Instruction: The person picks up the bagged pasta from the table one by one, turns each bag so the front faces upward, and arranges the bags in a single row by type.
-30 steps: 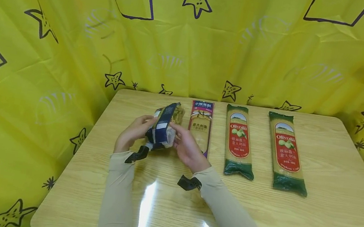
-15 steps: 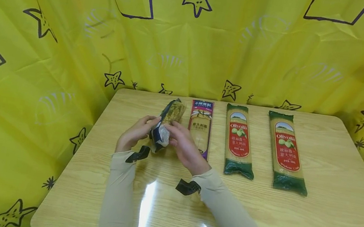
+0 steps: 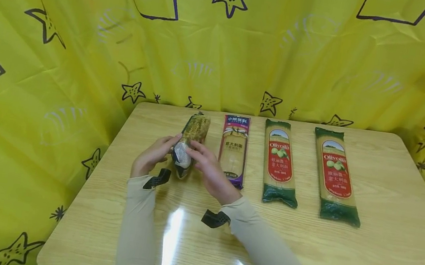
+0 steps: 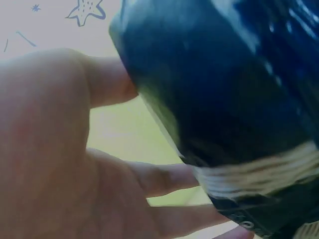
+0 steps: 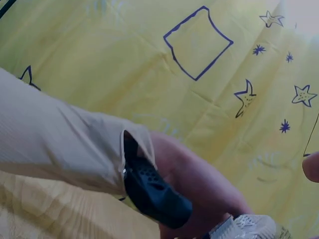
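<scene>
A dark blue bag of short pasta (image 3: pixel 198 131) with a see-through front and a striped, folded end is held between both hands at the left of the table, in the head view. My left hand (image 3: pixel 153 155) grips its left side. In the left wrist view, that thumb and the fingertips meet the dark blue wrapping (image 4: pixel 214 89), and part of the fingers is hidden behind it. My right hand (image 3: pixel 214 175) holds the right side near the striped end. Only a bit of that end (image 5: pixel 251 225) shows in the right wrist view. Whether the bag touches the table is unclear.
Right of the bag lies a purple-edged spaghetti pack (image 3: pixel 233 151). Two green-ended spaghetti packs, one in the middle (image 3: pixel 280 163) and one farther right (image 3: pixel 335 176), lie beside it. A yellow patterned curtain (image 3: pixel 248 55) hangs behind the wooden table (image 3: pixel 390 264).
The bag has been turned in both hands, so its pasta window now faces up instead of the dark blue side, and it points away. The other packs have stayed put.
</scene>
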`<state>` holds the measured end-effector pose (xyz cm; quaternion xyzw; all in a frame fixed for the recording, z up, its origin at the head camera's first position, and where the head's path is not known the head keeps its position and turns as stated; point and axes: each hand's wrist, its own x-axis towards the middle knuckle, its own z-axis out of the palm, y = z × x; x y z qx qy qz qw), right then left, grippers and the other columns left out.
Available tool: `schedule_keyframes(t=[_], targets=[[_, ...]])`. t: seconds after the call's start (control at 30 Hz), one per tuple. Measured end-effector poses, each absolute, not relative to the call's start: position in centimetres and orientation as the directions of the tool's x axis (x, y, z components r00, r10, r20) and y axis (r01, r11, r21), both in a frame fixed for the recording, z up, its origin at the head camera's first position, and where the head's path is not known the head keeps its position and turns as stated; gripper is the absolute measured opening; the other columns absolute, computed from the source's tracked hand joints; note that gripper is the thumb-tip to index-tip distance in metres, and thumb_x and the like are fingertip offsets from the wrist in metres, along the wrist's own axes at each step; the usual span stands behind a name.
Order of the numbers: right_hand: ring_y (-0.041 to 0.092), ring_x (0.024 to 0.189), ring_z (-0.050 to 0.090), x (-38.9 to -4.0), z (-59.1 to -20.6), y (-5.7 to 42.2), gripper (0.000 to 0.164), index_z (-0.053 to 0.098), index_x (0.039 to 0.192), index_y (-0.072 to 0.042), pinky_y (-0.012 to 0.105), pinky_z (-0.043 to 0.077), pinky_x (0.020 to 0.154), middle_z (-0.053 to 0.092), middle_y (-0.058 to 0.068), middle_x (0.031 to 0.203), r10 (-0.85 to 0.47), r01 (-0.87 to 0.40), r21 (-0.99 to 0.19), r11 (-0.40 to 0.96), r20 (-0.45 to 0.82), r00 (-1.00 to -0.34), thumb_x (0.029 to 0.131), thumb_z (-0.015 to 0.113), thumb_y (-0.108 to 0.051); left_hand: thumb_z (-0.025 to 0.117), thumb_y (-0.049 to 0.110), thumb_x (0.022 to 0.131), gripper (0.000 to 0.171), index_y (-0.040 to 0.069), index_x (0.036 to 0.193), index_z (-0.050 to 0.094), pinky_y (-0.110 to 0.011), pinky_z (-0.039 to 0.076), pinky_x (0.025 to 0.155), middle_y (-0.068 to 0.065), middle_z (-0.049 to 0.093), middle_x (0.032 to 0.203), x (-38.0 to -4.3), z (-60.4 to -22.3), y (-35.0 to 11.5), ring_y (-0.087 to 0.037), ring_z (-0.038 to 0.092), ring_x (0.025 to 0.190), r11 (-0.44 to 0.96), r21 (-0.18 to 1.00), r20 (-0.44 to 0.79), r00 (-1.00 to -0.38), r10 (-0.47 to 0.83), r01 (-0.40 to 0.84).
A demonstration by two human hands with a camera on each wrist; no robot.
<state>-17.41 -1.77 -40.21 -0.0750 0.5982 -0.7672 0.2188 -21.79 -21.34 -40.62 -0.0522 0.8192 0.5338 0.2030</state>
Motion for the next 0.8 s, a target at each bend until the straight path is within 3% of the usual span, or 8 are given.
schedule_keyframes(t=[0.23,0.37,0.53,0.8], targets=[[0.033,0.163,0.007,-17.3,-41.0,-2.4,0.061,0.035,0.159,-0.004,0.061,0.008,0.131,0.010,0.011,0.175,-0.477,0.214,-0.962,-0.170,-0.110,-0.872,0.104,0.053,-0.026,0.040,0.055,0.108,0.078,0.000,0.161,0.028,-0.057,0.033,0.126,-0.020,0.032,0.167,-21.3,-39.6,-21.9,-0.038,0.033,0.154,0.437,0.864,-0.324,-0.940,0.104,-0.250],[0.033,0.163,0.005,-17.4,-41.4,-2.4,0.060,0.036,0.159,-0.007,0.059,0.007,0.132,0.003,0.009,0.176,-0.516,0.211,-0.963,-0.170,-0.096,-0.851,0.105,0.052,-0.028,0.041,0.055,0.107,0.078,0.000,0.160,0.030,-0.057,0.036,0.124,-0.021,0.034,0.166,-21.1,-38.9,-21.8,-0.037,0.037,0.152,0.445,0.869,-0.293,-0.950,0.111,-0.216],[0.034,0.162,0.011,-17.4,-41.6,-2.5,0.059,0.035,0.159,-0.004,0.056,0.010,0.133,0.008,0.012,0.175,-0.550,0.203,-0.961,-0.186,-0.069,-0.832,0.106,0.050,-0.026,0.046,0.058,0.105,0.083,0.003,0.163,0.025,-0.057,0.040,0.121,-0.025,0.036,0.164,-21.2,-38.7,-21.8,-0.040,0.044,0.146,0.481,0.848,-0.308,-0.946,0.103,-0.224],[0.035,0.160,0.020,-17.5,-41.8,-2.6,0.055,0.037,0.157,-0.001,0.055,0.013,0.132,0.022,0.015,0.172,-0.566,0.208,-0.958,-0.196,-0.062,-0.822,0.107,0.048,-0.023,0.051,0.061,0.101,0.091,0.009,0.166,0.015,-0.063,0.028,0.126,-0.025,0.021,0.170,-20.9,-38.6,-22.0,-0.044,0.026,0.156,0.517,0.819,-0.333,-0.940,0.074,-0.249]])
